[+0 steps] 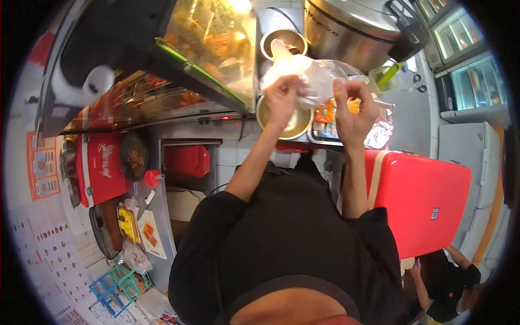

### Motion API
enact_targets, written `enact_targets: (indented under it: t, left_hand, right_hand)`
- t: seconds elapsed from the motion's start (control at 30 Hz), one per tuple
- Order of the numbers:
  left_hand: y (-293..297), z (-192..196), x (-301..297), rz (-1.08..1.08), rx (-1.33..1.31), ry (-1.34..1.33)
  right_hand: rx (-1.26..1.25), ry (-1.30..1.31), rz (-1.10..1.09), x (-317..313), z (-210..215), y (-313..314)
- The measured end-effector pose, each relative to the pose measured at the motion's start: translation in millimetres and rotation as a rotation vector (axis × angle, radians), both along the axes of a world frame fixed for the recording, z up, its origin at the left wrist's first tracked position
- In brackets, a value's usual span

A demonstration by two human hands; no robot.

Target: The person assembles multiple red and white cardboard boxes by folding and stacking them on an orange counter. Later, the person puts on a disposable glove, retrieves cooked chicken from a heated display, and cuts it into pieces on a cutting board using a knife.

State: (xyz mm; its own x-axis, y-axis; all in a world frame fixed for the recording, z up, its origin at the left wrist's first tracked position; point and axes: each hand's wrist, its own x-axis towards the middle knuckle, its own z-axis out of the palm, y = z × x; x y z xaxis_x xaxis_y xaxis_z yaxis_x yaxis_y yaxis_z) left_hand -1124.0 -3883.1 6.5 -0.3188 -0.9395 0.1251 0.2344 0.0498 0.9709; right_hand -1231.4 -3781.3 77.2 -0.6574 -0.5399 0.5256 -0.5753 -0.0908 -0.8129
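A clear plastic bag stretches between my two hands above the counter. My left hand is closed on its left side, the fingers slightly blurred. On the other side, my right hand has its thumb and fingers curled at the bag's edge. Below my left hand is a round metal pot, its inside partly covered by the hand and bag. A metal tray holding orange food and crumpled foil lies under my right hand. Behind the bag stands another metal pot with something pale at its rim.
A large steel cooker stands at the back, beside a clear container with a green handle and scissors. A lit glass display case is at left. Red box stands at right; another person is behind it.
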Motion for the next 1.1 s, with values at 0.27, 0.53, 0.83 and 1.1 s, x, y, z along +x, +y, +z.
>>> enact_targets:
  t: [0.27,0.53,0.83,1.1]
  left_hand:
    - [38.1,-14.2,97.1,-0.168,-0.217,-0.385]
    - [61.5,-69.6,238.9,-0.238,0.080,-0.255]
    - [92.5,-70.2,315.4,-0.235,0.130,-0.055]
    - [80.6,-30.7,335.9,-0.194,-0.116,-0.113]
  right_hand:
    - [0.416,0.003,0.118,117.7,2.8,36.4]
    - [0.440,0.038,0.101,247.0,-46.7,62.6]
    - [0.474,0.006,0.114,323.7,-37.2,80.9]
    - [0.257,0.316,0.253,321.8,-19.1,72.6]
